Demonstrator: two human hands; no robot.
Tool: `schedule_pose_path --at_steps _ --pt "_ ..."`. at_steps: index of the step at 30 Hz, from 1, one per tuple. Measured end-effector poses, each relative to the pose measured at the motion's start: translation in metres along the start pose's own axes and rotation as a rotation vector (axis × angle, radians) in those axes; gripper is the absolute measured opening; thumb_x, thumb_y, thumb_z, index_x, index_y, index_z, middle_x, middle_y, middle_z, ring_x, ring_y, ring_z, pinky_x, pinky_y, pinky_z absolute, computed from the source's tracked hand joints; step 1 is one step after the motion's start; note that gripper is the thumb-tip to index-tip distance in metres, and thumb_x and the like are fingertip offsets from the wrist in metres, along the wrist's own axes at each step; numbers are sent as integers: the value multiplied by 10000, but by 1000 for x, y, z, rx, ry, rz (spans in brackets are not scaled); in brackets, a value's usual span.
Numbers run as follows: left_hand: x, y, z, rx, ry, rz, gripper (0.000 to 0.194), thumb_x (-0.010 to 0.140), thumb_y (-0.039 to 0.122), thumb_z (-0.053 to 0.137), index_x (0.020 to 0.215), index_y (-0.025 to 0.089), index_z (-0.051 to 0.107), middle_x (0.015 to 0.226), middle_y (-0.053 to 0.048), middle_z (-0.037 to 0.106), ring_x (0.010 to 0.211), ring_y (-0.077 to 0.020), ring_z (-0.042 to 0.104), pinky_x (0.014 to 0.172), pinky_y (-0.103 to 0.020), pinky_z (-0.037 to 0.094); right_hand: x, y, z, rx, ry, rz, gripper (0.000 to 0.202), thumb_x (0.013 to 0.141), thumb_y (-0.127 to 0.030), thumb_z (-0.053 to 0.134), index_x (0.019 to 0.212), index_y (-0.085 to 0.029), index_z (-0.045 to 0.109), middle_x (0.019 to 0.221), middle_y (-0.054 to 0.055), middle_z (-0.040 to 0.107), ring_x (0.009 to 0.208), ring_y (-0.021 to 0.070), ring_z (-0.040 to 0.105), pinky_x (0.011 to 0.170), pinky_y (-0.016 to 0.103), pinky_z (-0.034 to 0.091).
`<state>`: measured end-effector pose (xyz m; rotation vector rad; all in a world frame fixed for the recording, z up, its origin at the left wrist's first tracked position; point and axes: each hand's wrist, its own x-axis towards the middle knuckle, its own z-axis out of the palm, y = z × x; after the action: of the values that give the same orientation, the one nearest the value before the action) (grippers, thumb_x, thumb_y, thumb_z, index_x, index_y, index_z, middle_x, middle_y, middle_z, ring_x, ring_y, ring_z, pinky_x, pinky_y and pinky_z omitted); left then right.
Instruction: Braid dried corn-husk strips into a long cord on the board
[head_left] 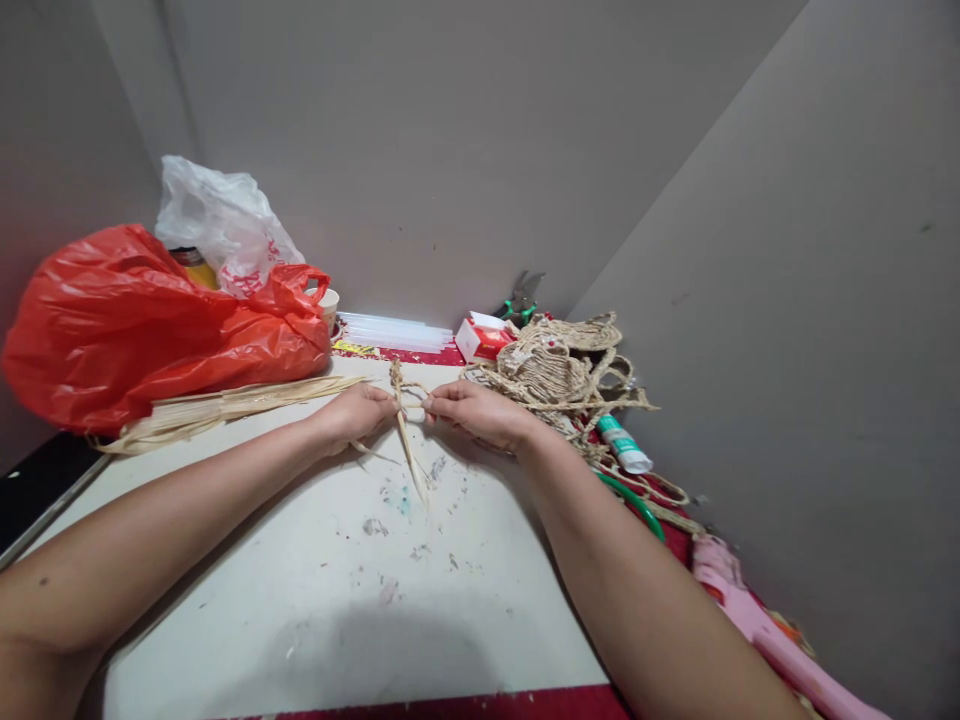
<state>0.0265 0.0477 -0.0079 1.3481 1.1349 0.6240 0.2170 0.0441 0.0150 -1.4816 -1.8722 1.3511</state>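
Near the far middle of the white board [337, 580], my left hand [361, 412] pinches a pale straw strand, its fingers closed. My right hand [476, 408] is closed too, pinching the thin braided cord a short way to the right. Between the hands stands a knotted straw piece [406, 440], with loose ends hanging down toward the board. A bundle of flat dry straw [247, 400] lies left of my left hand. Coiled braided rope [551, 372] is heaped just beyond my right hand.
A red plastic bag [157, 330] and a white bag [225, 215] fill the back left, beside a paper cup [328, 305]. Clear sticks [397, 333], a small red-and-white box [481, 338] and green-handled pliers [523, 300] line the wall. A pink tool [772, 635] lies lower right.
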Motion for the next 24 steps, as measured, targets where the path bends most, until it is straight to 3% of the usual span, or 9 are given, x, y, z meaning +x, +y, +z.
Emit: schedule_pose_path --at_steps 4,6,10,12,14,24 --pt "-2 5 3 -120 -10 -70 213 805 217 489 610 146 536 391 79 263 354 -47 168 399 -225 83 -2 2 -10 -1 -54 22 252 773 -364 541 645 -153 594 429 -67 323 371 56 223 396 233 155" --pt "-4 7 3 -150 -11 -101 200 806 193 482 634 130 562 394 83 249 356 -41 154 399 -219 77 -1 5 -15 -101 -24 21 257 783 -363 527 652 -156 605 425 -48 384 370 67 283 403 231 198" --pt "-5 9 2 -201 -43 -121 158 782 179 500 663 114 582 404 89 234 356 -35 139 401 -215 59 3 8 -24 -390 247 -59 224 781 -305 517 652 -152 616 589 47 599 515 128 495 504 250 338" --pt "-4 8 1 -210 -58 -122 146 768 191 517 665 113 584 407 89 235 354 -35 139 402 -216 53 3 5 -24 -481 413 -130 190 776 -280 522 705 -148 638 713 76 651 625 157 547 570 259 368" --pt "-2 7 1 -201 -60 -117 145 760 205 528 670 112 593 406 89 238 352 -37 144 403 -221 51 0 -1 -21 -489 492 -184 199 794 -285 508 780 -149 653 777 84 667 683 170 566 602 261 379" --pt "1 -7 7 -51 22 5 240 786 251 535 578 133 537 379 76 287 348 -51 205 379 -231 134 -7 -31 26 -345 356 -378 238 831 -292 478 730 -146 638 653 55 616 625 155 525 561 247 361"
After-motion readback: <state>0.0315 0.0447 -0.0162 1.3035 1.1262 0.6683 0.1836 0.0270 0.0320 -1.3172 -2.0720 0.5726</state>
